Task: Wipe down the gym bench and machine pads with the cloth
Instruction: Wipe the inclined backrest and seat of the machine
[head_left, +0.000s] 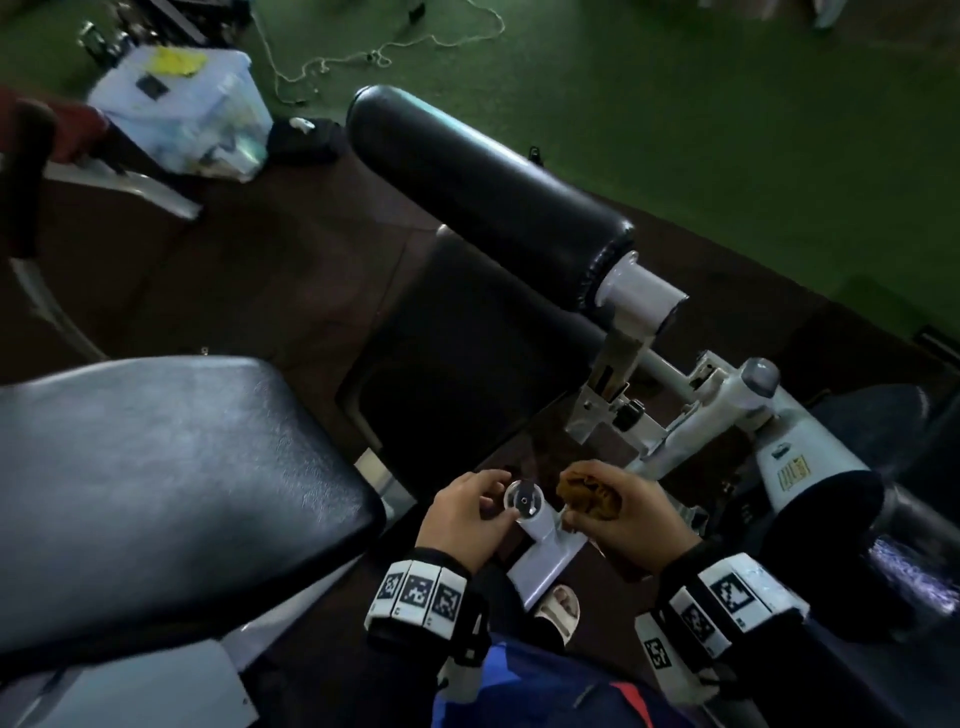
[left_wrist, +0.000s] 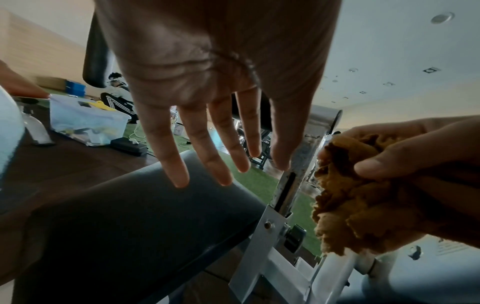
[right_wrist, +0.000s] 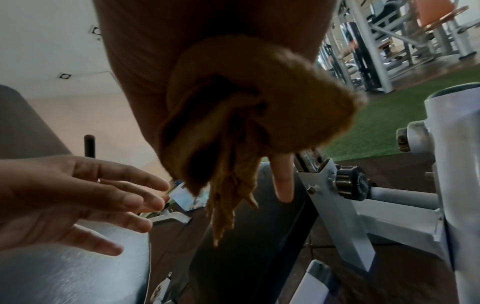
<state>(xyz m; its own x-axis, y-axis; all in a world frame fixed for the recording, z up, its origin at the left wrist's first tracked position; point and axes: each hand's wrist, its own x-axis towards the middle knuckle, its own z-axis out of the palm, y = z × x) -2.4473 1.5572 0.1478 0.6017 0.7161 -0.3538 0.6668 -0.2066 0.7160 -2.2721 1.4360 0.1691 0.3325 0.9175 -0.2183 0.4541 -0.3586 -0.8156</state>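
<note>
A crumpled brown cloth (head_left: 589, 496) (left_wrist: 358, 195) (right_wrist: 246, 102) is bunched in my right hand (head_left: 582, 504) (left_wrist: 415, 154), which grips it just right of a white tube end cap (head_left: 522, 501). My left hand (head_left: 498, 493) (left_wrist: 221, 168) (right_wrist: 103, 201) hovers beside that cap with fingers spread and straight, holding nothing. A wide black seat pad (head_left: 171, 483) (right_wrist: 72, 267) lies to the left of both hands. Ahead is a lower black pad (head_left: 467, 353) (left_wrist: 130, 226), and beyond it a long black roller pad (head_left: 483, 192).
The white machine frame (head_left: 753, 431) with a black adjustment knob (right_wrist: 350, 183) stands right of the hands. A clear plastic box (head_left: 192, 114) and a white cord (head_left: 374, 57) lie on the floor at the back left. My sandalled foot (head_left: 558, 608) is below the hands.
</note>
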